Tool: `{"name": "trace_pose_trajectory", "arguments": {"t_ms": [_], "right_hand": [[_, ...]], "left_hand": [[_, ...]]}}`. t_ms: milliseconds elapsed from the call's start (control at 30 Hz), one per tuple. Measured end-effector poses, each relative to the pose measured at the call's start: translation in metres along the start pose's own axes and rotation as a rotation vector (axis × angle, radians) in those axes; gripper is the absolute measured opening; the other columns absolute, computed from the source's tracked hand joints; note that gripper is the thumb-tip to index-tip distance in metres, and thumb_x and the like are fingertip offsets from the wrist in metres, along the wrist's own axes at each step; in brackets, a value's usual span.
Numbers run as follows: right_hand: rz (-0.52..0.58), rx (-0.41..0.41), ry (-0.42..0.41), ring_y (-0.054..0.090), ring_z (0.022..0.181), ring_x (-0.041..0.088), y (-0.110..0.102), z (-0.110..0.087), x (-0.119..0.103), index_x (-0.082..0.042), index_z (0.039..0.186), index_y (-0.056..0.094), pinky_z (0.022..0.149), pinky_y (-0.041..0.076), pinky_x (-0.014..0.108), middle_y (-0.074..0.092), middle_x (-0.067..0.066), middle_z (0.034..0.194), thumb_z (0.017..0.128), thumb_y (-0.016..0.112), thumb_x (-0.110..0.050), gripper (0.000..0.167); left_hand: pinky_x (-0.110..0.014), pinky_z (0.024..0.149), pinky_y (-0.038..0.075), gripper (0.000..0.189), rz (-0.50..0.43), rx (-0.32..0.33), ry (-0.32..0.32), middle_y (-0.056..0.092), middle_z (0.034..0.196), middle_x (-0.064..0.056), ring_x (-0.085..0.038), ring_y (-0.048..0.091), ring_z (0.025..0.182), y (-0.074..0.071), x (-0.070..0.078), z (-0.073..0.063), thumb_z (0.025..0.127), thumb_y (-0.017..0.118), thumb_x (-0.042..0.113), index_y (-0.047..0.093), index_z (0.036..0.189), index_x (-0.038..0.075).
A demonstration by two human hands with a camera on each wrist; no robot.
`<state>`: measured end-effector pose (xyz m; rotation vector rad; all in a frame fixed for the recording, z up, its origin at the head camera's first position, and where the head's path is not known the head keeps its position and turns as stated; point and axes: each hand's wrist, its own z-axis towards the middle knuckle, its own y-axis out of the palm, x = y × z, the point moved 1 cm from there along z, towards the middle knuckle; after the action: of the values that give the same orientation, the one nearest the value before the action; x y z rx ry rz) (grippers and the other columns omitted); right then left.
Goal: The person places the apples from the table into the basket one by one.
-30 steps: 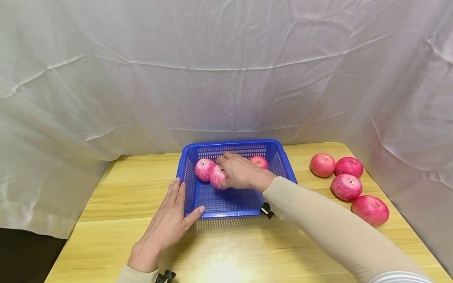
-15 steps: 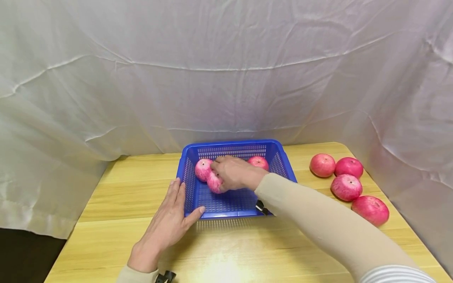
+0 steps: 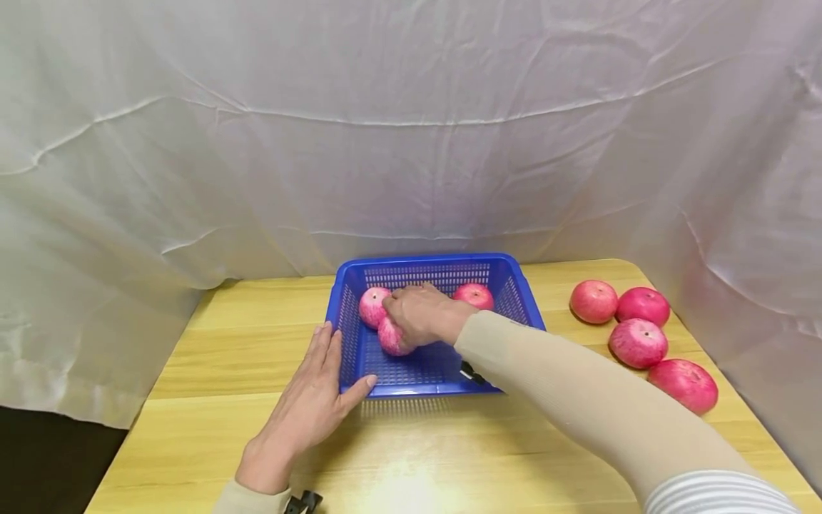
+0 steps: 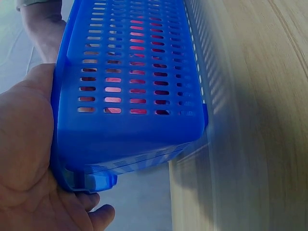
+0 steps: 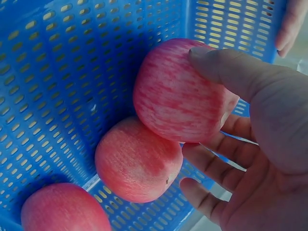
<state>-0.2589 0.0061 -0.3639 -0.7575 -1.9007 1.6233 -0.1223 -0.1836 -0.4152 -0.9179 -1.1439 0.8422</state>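
A blue perforated plastic basket (image 3: 429,390) stands on the table. My right hand (image 3: 420,314) reaches into it and grips a pink-streaked apple (image 3: 393,338), thumb (image 5: 226,67) laid across its side in the right wrist view. Against that apple, at the basket's left, sits another streaked apple (image 3: 374,307). A redder apple (image 3: 474,295) lies in the right rear part. The right wrist view shows a reddish apple (image 5: 138,160) touching the gripped one, near the fingertips. My left hand (image 3: 307,400) rests straight-fingered on the basket's front left corner, palm along the rim in the left wrist view.
Several apples stand in a group on the table's right side, the nearest being a large red apple (image 3: 683,385). Pale cloth (image 3: 411,143) hangs behind and beside the wooden table (image 3: 212,357).
My right hand has moved slightly left and toward me inside the basket, bringing the gripped apple nearer the front. The left hand keeps its place on the corner. The head view has shifted a little.
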Motion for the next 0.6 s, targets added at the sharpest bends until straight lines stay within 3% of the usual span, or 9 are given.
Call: {"name": "trace_pose_trajectory", "arguments": {"t_ms": [167, 600], "right_hand": [[0.004, -0.028, 0.016, 0.058, 0.134, 0.034, 0.0013, 0.0032, -0.0015, -0.010, 0.141, 0.060, 0.114, 0.045, 0.055, 0.064, 0.009, 0.144, 0.088, 0.080, -0.051, 0.070], [-0.021, -0.080, 0.044, 0.054, 0.138, 0.035, 0.0024, 0.0064, -0.0039, -0.011, 0.146, 0.056, 0.118, 0.041, 0.053, 0.061, 0.008, 0.149, 0.085, 0.083, -0.055, 0.079]], "left_hand": [[-0.057, 0.129, 0.023, 0.101, 0.002, -0.002, 0.002, 0.013, 0.174, -0.027, -0.042, 0.011, 0.163, -0.0009, 0.0008, 0.0004, 0.103, 0.052, 0.067, 0.025, 0.163, -0.010], [-0.057, 0.128, 0.023, 0.100, -0.004, -0.009, -0.003, 0.013, 0.174, -0.027, -0.043, 0.012, 0.163, -0.0034, 0.0014, 0.0011, 0.103, 0.052, 0.066, 0.025, 0.163, -0.010]]}}
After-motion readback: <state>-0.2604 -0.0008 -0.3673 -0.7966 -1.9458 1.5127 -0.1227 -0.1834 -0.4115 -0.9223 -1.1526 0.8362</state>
